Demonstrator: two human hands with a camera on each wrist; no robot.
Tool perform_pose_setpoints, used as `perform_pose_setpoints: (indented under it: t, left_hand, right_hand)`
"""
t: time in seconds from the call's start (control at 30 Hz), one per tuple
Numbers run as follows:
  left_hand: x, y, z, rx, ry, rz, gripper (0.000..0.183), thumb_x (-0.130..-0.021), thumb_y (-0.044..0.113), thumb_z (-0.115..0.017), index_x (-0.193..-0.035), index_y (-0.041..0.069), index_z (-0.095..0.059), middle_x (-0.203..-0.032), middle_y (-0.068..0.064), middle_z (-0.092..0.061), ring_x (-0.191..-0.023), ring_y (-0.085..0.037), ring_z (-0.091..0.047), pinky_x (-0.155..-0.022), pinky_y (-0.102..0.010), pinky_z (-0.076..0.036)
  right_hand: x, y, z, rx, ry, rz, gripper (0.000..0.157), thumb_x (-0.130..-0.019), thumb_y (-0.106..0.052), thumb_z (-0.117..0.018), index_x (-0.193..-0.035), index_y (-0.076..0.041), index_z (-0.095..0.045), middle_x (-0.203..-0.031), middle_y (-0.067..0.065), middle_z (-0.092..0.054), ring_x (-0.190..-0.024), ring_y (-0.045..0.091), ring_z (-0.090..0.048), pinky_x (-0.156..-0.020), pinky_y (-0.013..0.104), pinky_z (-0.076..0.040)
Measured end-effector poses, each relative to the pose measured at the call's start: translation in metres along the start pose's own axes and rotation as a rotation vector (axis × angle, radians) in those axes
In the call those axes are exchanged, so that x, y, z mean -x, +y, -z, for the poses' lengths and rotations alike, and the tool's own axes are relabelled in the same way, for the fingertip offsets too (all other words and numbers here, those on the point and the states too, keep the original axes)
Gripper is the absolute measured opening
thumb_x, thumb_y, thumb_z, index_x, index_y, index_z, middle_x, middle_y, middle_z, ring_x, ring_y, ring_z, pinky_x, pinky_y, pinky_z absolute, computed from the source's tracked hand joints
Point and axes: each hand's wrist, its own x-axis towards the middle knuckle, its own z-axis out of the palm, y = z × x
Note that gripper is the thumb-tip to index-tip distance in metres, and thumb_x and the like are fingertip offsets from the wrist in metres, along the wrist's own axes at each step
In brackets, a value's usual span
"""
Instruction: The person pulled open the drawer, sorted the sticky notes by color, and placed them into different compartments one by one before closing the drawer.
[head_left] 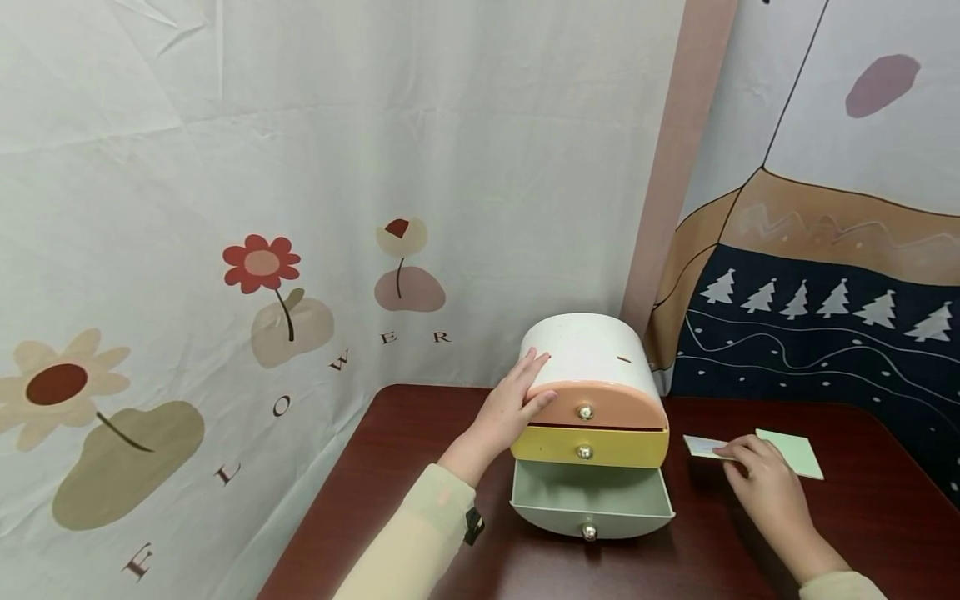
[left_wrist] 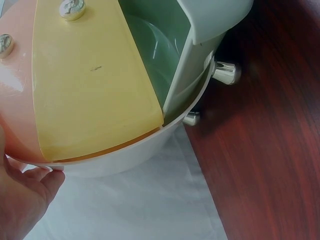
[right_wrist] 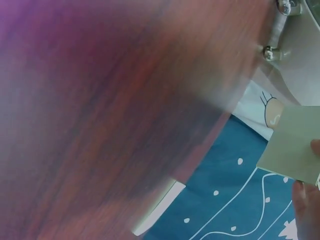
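A small white drawer box (head_left: 588,346) with a rounded top stands on the table. Its orange (head_left: 562,400) and yellow (head_left: 547,446) drawers are closed, while the green bottom drawer (head_left: 592,500) is pulled out and bare inside. Against the box's upper left side rests my left hand (head_left: 502,408), fingers extended; the left wrist view shows this hand (left_wrist: 25,195) at the white rim. To the right of the box, my right hand (head_left: 768,483) pinches a pale green square of note paper (right_wrist: 290,145) by its edge, above the table. Another pale green note pad (head_left: 798,454) lies just beyond that hand.
The dark red-brown table (head_left: 420,458) runs up to a pale printed curtain (head_left: 487,167) behind the box. On the right hangs a dark blue cloth (head_left: 810,333) with white trees. Each drawer has a shiny round knob (head_left: 589,531); the bottom one sticks out toward the front.
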Motion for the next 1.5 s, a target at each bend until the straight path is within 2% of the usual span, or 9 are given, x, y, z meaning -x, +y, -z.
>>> perform_pose_setpoints:
  t: [0.17,0.37,0.57,0.83,1.1,1.27,1.33,1.43,1.5]
  left_hand:
    - [0.0,0.0,0.0,0.003,-0.001,0.001,0.066,-0.091,0.063,-0.038,-0.15,0.04,-0.019,-0.16,0.007,-0.011,-0.143,-0.022,-0.025,-0.11,-0.051,-0.03]
    - [0.0,-0.001,-0.001,0.0,0.003,-0.002,0.066,-0.091,0.062,-0.038,-0.15,0.039,-0.02,-0.16,0.007,-0.012,-0.143,-0.022,-0.026,-0.11,-0.051,-0.03]
    - [0.0,-0.001,-0.001,-0.001,0.003,-0.006,0.066,-0.091,0.062,-0.038,-0.15,0.039,-0.019,-0.16,0.006,-0.012,-0.143,-0.023,-0.027,-0.109,-0.052,-0.031]
    - [0.0,-0.001,-0.001,0.0,0.007,-0.013,0.066,-0.091,0.062,-0.038,-0.15,0.039,-0.019,-0.16,0.006,-0.011,-0.143,-0.023,-0.026,-0.109,-0.052,-0.031]
    - [0.0,-0.002,0.0,0.003,0.003,-0.009,0.066,-0.092,0.062,-0.038,-0.15,0.039,-0.019,-0.16,0.006,-0.011,-0.143,-0.023,-0.027,-0.109,-0.051,-0.031]
    - [0.001,-0.001,0.0,0.008,0.002,-0.004,0.065,-0.092,0.061,-0.039,-0.15,0.039,-0.019,-0.16,0.007,-0.01,-0.143,-0.022,-0.025,-0.109,-0.051,-0.031]
    - [0.001,-0.001,0.0,0.006,0.003,-0.008,0.065,-0.092,0.06,-0.039,-0.15,0.038,-0.019,-0.16,0.007,-0.011,-0.143,-0.023,-0.026,-0.109,-0.051,-0.031]
    - [0.001,-0.001,0.0,0.004,0.004,-0.014,0.066,-0.092,0.061,-0.039,-0.15,0.038,-0.019,-0.16,0.006,-0.011,-0.143,-0.023,-0.026,-0.109,-0.052,-0.031]
    - [0.0,-0.001,0.0,0.003,0.004,-0.016,0.066,-0.092,0.061,-0.039,-0.15,0.038,-0.019,-0.16,0.006,-0.011,-0.143,-0.023,-0.026,-0.109,-0.052,-0.031]
  right_hand:
    - [0.003,-0.003,0.005,-0.012,0.002,-0.012,0.027,-0.062,0.008,-0.077,-0.08,-0.011,-0.072,-0.084,-0.002,-0.06,-0.082,0.02,-0.05,-0.063,0.027,-0.037]
    - [0.007,-0.008,0.009,-0.039,0.039,0.013,0.032,-0.059,0.011,-0.077,-0.081,-0.012,-0.073,-0.084,-0.003,-0.06,-0.083,0.017,-0.048,-0.063,0.021,-0.035]
    - [0.008,-0.018,0.016,-0.051,0.042,0.019,0.035,-0.056,0.011,-0.08,-0.08,-0.014,-0.073,-0.085,-0.005,-0.06,-0.083,0.012,-0.046,-0.064,0.019,-0.035]
    - [0.011,-0.026,0.021,-0.076,0.061,0.063,0.036,-0.054,0.012,-0.08,-0.079,-0.013,-0.073,-0.086,-0.004,-0.059,-0.085,0.01,-0.046,-0.071,0.023,-0.036]
    - [0.014,-0.032,0.029,-0.071,0.025,0.057,0.038,-0.054,0.01,-0.081,-0.08,-0.016,-0.073,-0.087,-0.006,-0.059,-0.086,0.004,-0.044,-0.069,0.017,-0.037]
    - [0.017,-0.036,0.032,-0.101,0.014,0.085,0.037,-0.055,0.009,-0.079,-0.081,-0.016,-0.072,-0.089,-0.007,-0.058,-0.086,0.004,-0.043,-0.068,0.016,-0.036]
    - [0.017,-0.036,0.032,-0.111,0.015,0.108,0.031,-0.06,0.007,-0.076,-0.081,-0.016,-0.072,-0.089,-0.007,-0.058,-0.086,0.003,-0.043,-0.067,0.016,-0.036]
    - [0.018,-0.036,0.032,-0.121,0.019,0.14,0.01,-0.079,-0.009,-0.067,-0.082,-0.017,-0.072,-0.09,-0.008,-0.058,-0.086,0.001,-0.042,-0.067,0.017,-0.037]
    - [0.017,-0.036,0.032,-0.125,0.022,0.154,0.012,-0.083,-0.016,-0.06,-0.082,-0.018,-0.072,-0.09,-0.009,-0.057,-0.086,0.0,-0.042,-0.066,0.017,-0.037]
